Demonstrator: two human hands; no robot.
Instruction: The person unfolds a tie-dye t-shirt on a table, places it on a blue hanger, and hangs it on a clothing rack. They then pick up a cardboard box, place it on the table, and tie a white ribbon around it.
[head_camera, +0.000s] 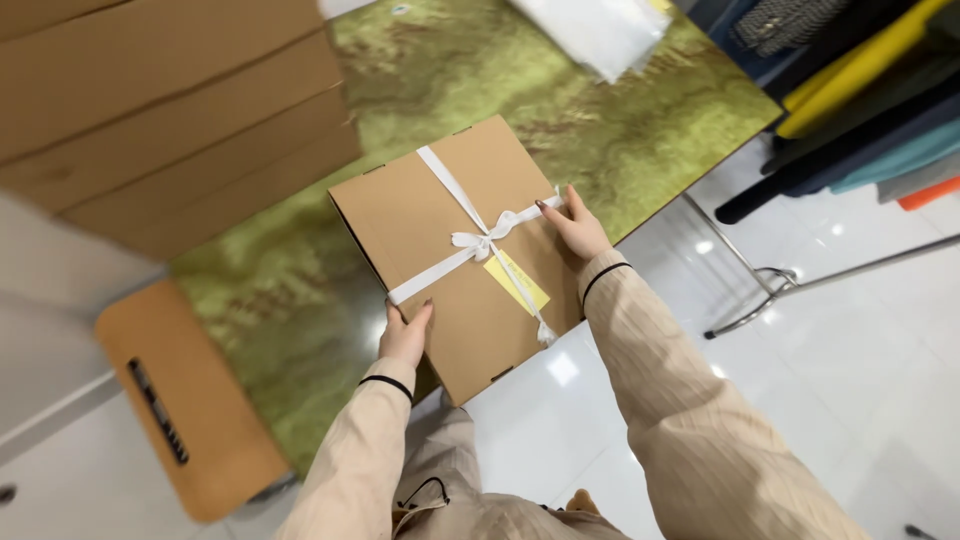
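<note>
A flat brown cardboard box (440, 215) lies on a green patterned table (300, 290), partly over the table's near edge. A white ribbon (478, 241) crosses it and is tied in a bow, with a yellow tag (517, 283) hanging beside the bow. My left hand (404, 335) grips the box's near left edge, thumb on top. My right hand (574, 226) holds the right edge, fingers resting on the ribbon's end. Both arms wear beige sleeves with a black band at each wrist.
A stack of large cardboard sheets (150, 110) leans at the left. White plastic bags (600, 30) lie at the table's far end. An orange chair seat (185, 410) sits lower left. Coloured fabric rolls (860, 90) and a metal frame (770, 280) stand right on the white floor.
</note>
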